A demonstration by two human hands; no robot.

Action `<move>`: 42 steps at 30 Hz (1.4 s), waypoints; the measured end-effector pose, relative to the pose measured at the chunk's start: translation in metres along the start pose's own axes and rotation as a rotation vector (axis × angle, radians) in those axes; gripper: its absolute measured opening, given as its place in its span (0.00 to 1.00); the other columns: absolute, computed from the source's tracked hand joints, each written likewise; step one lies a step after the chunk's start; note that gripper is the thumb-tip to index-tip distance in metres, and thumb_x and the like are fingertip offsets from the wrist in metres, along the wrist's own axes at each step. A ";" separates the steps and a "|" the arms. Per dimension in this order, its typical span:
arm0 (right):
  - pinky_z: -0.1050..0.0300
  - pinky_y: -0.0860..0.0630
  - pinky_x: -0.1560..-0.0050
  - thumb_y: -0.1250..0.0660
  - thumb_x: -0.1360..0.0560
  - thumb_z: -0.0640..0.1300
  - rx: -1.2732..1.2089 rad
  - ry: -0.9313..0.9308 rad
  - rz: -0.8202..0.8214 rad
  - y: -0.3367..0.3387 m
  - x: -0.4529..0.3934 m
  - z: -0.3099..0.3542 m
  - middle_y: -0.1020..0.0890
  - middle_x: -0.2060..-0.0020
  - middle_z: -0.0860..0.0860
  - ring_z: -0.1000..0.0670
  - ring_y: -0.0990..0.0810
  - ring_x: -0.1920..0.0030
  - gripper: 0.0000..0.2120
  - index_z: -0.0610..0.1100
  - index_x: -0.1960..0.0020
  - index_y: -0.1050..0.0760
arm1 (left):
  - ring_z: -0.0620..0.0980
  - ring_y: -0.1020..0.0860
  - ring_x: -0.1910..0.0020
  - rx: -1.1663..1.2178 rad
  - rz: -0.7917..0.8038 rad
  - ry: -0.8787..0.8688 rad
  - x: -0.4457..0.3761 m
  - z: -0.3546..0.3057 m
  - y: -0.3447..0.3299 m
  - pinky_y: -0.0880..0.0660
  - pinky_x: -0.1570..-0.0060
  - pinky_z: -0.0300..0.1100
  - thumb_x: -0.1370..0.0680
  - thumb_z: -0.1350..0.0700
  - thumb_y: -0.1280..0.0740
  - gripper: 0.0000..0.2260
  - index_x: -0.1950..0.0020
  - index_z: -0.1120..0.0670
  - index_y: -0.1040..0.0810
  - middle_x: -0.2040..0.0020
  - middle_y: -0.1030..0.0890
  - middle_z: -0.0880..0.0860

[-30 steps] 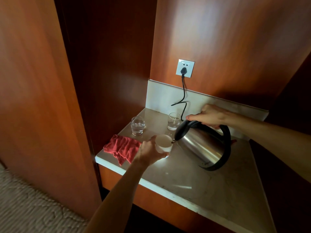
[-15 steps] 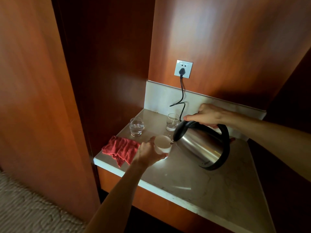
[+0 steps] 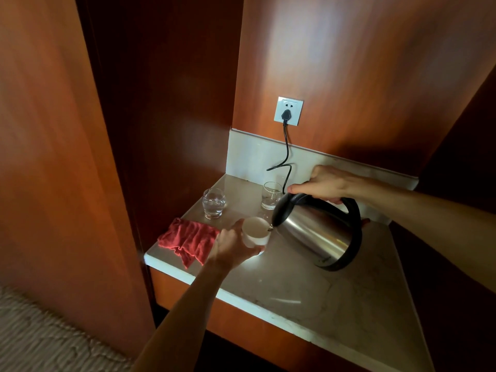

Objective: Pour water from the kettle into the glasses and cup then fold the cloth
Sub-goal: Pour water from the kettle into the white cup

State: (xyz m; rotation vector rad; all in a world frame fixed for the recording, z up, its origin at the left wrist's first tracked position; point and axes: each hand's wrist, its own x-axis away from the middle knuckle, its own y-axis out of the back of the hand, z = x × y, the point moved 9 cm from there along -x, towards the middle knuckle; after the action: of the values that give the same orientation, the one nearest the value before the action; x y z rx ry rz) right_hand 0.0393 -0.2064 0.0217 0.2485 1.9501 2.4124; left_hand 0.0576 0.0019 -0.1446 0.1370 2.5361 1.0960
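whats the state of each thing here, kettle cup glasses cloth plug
kettle: tilted, spout at the cup rim, held by right hand
cup: upright, held by left hand
left glass: upright, water in it
right glass: upright, water in it
cloth: crumpled, unfolded
plug: in the socket

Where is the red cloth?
The red cloth lies crumpled at the counter's front left corner, just left of the left hand holding the cup.
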 end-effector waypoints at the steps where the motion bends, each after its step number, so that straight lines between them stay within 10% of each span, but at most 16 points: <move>1: 0.57 0.29 0.68 0.31 0.29 0.71 -0.004 0.000 0.001 0.000 0.000 0.000 0.28 0.83 0.51 0.49 0.29 0.81 0.32 0.44 0.72 0.28 | 0.52 0.17 0.49 0.002 -0.001 -0.001 0.000 0.000 0.000 0.25 0.54 0.38 0.37 0.36 0.23 0.37 0.32 0.49 0.29 0.47 0.16 0.50; 42: 0.58 0.28 0.68 0.33 0.30 0.71 0.082 0.019 0.042 0.000 -0.006 0.012 0.26 0.78 0.45 0.47 0.28 0.79 0.31 0.43 0.70 0.27 | 0.53 0.18 0.48 0.003 -0.002 -0.003 -0.002 0.006 -0.005 0.23 0.52 0.43 0.37 0.33 0.25 0.39 0.31 0.47 0.31 0.47 0.16 0.49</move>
State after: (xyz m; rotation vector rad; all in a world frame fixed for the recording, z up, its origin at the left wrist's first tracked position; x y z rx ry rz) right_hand 0.0473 -0.1958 0.0236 0.2728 2.0754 2.3717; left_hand 0.0620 0.0021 -0.1514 0.1362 2.5349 1.0907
